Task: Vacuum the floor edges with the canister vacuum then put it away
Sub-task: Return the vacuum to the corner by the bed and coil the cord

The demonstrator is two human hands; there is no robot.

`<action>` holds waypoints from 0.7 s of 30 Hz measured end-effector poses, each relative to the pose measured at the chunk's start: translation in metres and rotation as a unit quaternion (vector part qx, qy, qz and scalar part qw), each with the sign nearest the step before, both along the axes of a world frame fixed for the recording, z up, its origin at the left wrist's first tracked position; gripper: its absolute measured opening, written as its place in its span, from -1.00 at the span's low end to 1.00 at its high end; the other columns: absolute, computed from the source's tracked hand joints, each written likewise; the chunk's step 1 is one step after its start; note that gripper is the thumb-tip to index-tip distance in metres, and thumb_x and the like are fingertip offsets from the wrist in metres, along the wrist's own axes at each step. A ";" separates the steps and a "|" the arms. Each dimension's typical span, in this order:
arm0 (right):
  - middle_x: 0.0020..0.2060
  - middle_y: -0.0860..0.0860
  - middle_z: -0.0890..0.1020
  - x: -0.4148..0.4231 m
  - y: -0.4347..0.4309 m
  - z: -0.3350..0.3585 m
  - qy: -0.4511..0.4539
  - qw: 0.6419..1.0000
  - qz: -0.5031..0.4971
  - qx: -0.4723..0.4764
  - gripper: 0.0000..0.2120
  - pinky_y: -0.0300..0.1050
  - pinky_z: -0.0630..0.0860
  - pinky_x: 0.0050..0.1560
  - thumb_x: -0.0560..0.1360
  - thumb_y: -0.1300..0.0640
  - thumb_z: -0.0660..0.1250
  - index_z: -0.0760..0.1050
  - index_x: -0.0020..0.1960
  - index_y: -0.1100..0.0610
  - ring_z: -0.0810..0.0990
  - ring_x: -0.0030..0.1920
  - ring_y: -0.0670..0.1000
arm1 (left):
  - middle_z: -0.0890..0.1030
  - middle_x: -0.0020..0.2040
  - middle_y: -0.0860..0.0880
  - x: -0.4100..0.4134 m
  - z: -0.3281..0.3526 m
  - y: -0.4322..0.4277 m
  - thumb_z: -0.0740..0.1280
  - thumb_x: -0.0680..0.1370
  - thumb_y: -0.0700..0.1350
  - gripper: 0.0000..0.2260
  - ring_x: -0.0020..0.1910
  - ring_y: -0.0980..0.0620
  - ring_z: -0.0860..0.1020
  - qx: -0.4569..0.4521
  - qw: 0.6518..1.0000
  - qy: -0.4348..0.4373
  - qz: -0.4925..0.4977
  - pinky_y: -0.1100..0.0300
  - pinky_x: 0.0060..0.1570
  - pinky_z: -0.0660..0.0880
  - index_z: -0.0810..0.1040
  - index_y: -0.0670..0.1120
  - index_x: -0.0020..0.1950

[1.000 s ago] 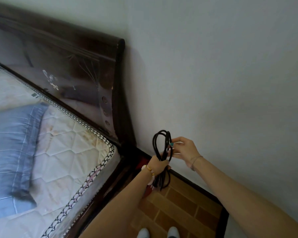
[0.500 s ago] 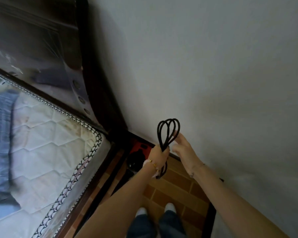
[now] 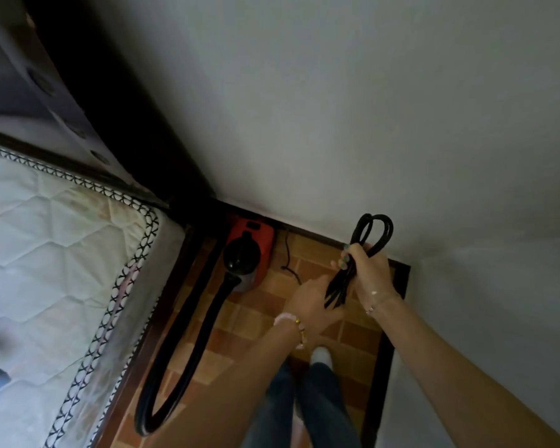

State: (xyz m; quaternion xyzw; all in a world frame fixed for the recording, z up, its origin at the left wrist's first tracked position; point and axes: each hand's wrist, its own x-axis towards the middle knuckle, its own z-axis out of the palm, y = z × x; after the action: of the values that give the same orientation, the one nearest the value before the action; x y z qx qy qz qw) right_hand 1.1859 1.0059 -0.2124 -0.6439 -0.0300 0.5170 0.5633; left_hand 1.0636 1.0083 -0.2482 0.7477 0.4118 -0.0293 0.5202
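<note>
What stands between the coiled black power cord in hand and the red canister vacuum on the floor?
Nothing visible. The right hand grips the coiled black power cord; only bare brick-patterned floor and a loose cord tail separate it from the red canister vacuum.

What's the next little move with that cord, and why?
Probably the left hand draws in the slack and adds another loop: the right hand grips the coiled cord, yet a stretch lies loose on the floor beside the vacuum.

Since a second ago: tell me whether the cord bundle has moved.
Yes. The cord bundle has shifted right along the baseboard, away from the red vacuum, now gripped by the right hand.
</note>
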 end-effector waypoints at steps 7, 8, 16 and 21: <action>-0.64 -0.11 0.25 0.045 -0.022 -0.063 0.090 0.996 0.003 -0.014 -0.59 -0.33 0.06 -0.64 0.54 0.22 0.29 0.23 -0.42 0.03 0.13 -0.65 -0.15 | 0.44 0.32 0.02 -0.021 -0.069 -0.040 0.35 0.53 0.00 -0.58 0.32 0.05 0.40 -0.194 0.950 -0.053 0.238 0.13 0.30 0.36 0.40 -0.05 0.36; -0.65 -0.11 0.25 0.052 -0.025 -0.073 0.111 0.994 0.009 -0.011 -0.60 -0.34 0.05 -0.64 0.54 0.21 0.28 0.24 -0.41 0.02 0.12 -0.66 -0.16 | 0.46 0.32 -0.07 -0.027 -0.088 -0.040 0.32 0.55 -0.01 -0.61 0.32 -0.03 0.42 -0.210 0.931 -0.041 0.295 0.06 0.30 0.38 0.41 -0.09 0.34; -0.64 -0.14 0.21 0.078 -0.025 -0.163 0.188 0.977 0.090 -0.032 -0.66 -0.34 0.03 -0.68 0.55 0.14 0.26 0.19 -0.33 -0.01 0.12 -0.67 -0.18 | 0.45 0.29 -0.26 -0.010 -0.204 -0.004 0.22 0.61 -0.04 -0.49 0.29 -0.14 0.44 -0.428 0.791 -0.062 0.432 0.03 0.18 0.41 0.23 -0.35 0.42; -0.63 -0.13 0.21 0.065 -0.007 -0.253 0.231 0.967 0.088 -0.063 -0.78 -0.35 0.06 -0.72 0.53 0.14 0.30 0.30 -0.24 0.02 0.13 -0.68 -0.18 | 0.47 -0.45 -0.06 0.008 -0.288 0.030 0.12 0.63 -0.28 -0.80 -0.60 0.17 0.46 -0.391 0.812 -0.076 0.426 0.33 -0.50 0.44 0.46 -0.21 -0.15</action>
State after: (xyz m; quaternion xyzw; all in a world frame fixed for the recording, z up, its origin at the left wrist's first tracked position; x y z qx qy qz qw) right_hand 1.2514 0.9989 -0.4655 -0.5358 0.0770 0.7000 0.4658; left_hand 1.0720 1.0381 -0.5366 0.2309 0.6023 0.0933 0.7584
